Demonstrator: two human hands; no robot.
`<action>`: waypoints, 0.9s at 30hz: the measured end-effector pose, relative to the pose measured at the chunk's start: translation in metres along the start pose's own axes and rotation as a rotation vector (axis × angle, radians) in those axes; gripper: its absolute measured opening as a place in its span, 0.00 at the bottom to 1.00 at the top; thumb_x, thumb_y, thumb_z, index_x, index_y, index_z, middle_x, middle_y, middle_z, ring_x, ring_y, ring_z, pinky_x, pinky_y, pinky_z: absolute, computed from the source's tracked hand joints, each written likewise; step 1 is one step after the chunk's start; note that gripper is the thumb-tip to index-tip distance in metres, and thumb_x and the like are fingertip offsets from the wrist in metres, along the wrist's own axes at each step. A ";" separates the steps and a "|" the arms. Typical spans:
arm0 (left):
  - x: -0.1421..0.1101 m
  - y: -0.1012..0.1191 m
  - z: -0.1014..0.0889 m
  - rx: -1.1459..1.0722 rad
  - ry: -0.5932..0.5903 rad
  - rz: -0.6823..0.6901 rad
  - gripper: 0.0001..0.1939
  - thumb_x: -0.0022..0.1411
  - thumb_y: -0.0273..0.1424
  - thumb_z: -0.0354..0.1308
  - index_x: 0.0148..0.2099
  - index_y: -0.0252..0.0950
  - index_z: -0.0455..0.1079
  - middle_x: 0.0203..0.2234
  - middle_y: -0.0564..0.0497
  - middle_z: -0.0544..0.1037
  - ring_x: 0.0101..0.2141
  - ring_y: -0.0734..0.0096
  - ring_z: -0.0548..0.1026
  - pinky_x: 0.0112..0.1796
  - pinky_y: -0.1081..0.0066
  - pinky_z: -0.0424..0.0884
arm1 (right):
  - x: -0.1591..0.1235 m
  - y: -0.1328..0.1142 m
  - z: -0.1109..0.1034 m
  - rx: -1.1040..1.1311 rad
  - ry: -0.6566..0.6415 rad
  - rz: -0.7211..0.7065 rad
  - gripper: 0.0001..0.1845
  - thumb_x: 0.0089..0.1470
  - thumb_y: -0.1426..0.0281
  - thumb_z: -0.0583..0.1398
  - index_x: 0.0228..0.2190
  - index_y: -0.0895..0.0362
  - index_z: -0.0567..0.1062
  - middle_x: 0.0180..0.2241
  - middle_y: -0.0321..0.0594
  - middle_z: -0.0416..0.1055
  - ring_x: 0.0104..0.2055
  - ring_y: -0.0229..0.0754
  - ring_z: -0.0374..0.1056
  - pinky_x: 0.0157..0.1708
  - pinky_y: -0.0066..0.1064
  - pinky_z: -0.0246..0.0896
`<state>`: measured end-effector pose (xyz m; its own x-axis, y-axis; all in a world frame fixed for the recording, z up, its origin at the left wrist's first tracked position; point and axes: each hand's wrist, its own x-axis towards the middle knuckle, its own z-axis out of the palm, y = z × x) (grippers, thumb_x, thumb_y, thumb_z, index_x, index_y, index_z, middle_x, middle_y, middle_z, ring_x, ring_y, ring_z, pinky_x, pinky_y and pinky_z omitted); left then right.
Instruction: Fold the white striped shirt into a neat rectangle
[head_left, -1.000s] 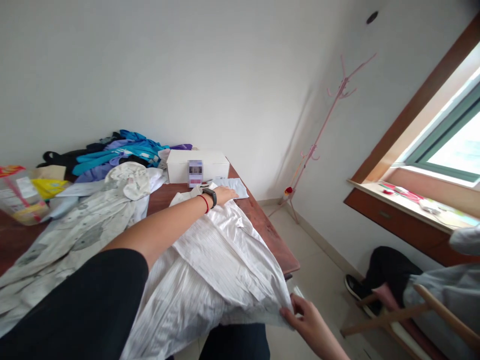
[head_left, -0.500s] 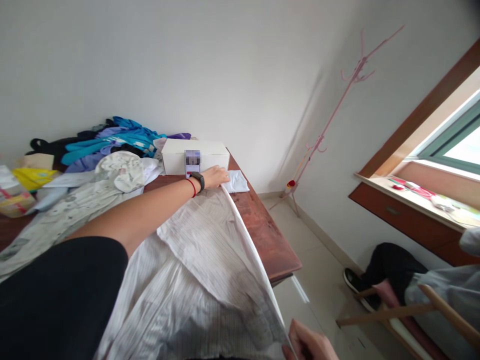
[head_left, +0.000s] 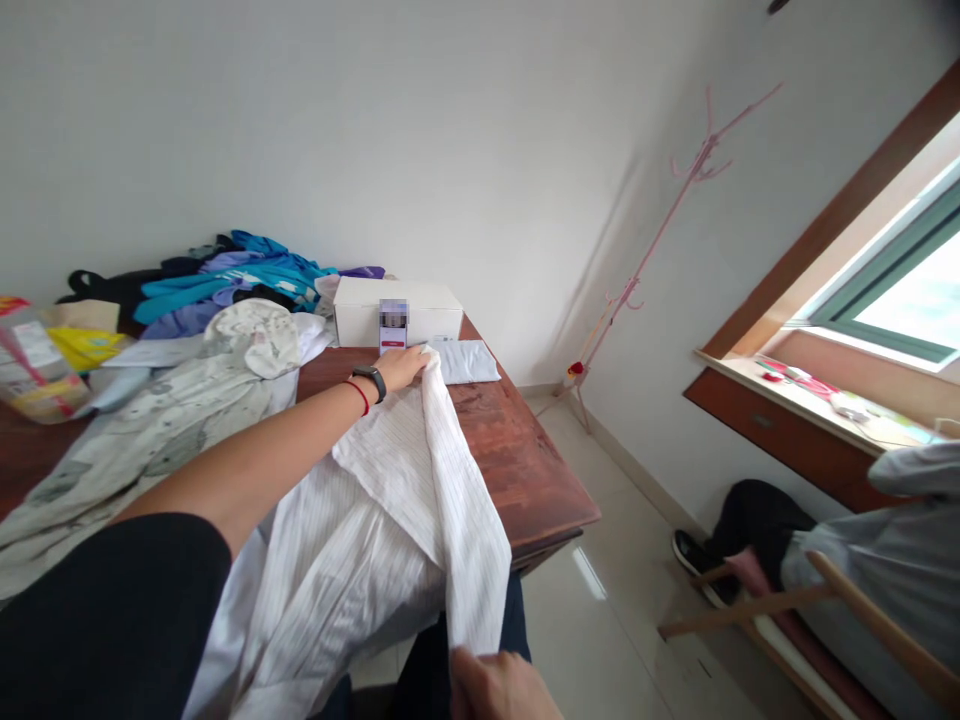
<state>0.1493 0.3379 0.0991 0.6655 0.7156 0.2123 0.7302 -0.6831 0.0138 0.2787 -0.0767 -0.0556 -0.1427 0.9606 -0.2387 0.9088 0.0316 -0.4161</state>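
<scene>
One white box [head_left: 397, 310] stands closed at the far edge of the wooden bench [head_left: 525, 480], so its contents cannot be told; one flat white packet [head_left: 469, 360] lies just beside it. One white striped shirt [head_left: 390, 520] lies spread over the bench's near side and hangs off its edge. The left hand [head_left: 405, 366] has its grip pinched on the shirt's far end near the box. The right hand [head_left: 499, 685] clasps the hanging lower end. One heap of clothes [head_left: 225, 290] sits behind.
</scene>
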 end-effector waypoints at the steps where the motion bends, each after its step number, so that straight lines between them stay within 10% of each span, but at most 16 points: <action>1: 0.000 0.005 -0.001 -0.015 -0.001 -0.030 0.13 0.66 0.24 0.53 0.50 0.35 0.74 0.44 0.40 0.77 0.42 0.54 0.77 0.43 0.64 0.67 | 0.001 -0.005 -0.005 -0.032 -0.011 -0.018 0.06 0.49 0.71 0.60 0.32 0.51 0.74 0.26 0.40 0.79 0.23 0.45 0.72 0.21 0.31 0.43; 12: -0.065 0.065 -0.009 -0.213 -0.212 -0.174 0.39 0.65 0.57 0.53 0.66 0.33 0.61 0.55 0.30 0.73 0.50 0.38 0.76 0.47 0.53 0.70 | -0.002 -0.014 -0.057 0.235 -0.144 -0.089 0.15 0.58 0.58 0.64 0.42 0.53 0.78 0.34 0.41 0.82 0.37 0.49 0.78 0.33 0.30 0.62; 17: -0.109 0.088 0.012 -0.199 -0.174 -0.108 0.39 0.63 0.49 0.62 0.70 0.40 0.58 0.72 0.30 0.48 0.65 0.21 0.56 0.57 0.37 0.58 | -0.010 0.030 -0.082 0.637 0.057 0.078 0.24 0.63 0.50 0.58 0.27 0.55 0.71 0.20 0.35 0.72 0.23 0.39 0.68 0.25 0.28 0.58; 20: -0.122 0.095 0.021 -0.381 -0.113 -0.089 0.32 0.65 0.38 0.61 0.69 0.43 0.60 0.74 0.34 0.46 0.67 0.28 0.57 0.60 0.38 0.55 | 0.000 0.051 -0.073 0.661 0.358 0.137 0.25 0.55 0.45 0.63 0.30 0.56 0.72 0.27 0.39 0.74 0.30 0.43 0.69 0.29 0.30 0.62; 27: -0.117 0.103 0.020 -0.725 0.028 -0.222 0.31 0.62 0.29 0.64 0.66 0.35 0.62 0.61 0.37 0.68 0.57 0.50 0.72 0.57 0.57 0.69 | 0.029 0.047 -0.018 1.080 0.293 -0.025 0.33 0.51 0.45 0.66 0.45 0.59 0.78 0.43 0.47 0.80 0.45 0.53 0.75 0.45 0.39 0.70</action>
<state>0.1502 0.1869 0.0564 0.5039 0.8499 0.1540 0.5555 -0.4554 0.6958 0.3242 -0.0426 -0.0656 0.0710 0.9955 -0.0626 0.0697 -0.0675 -0.9953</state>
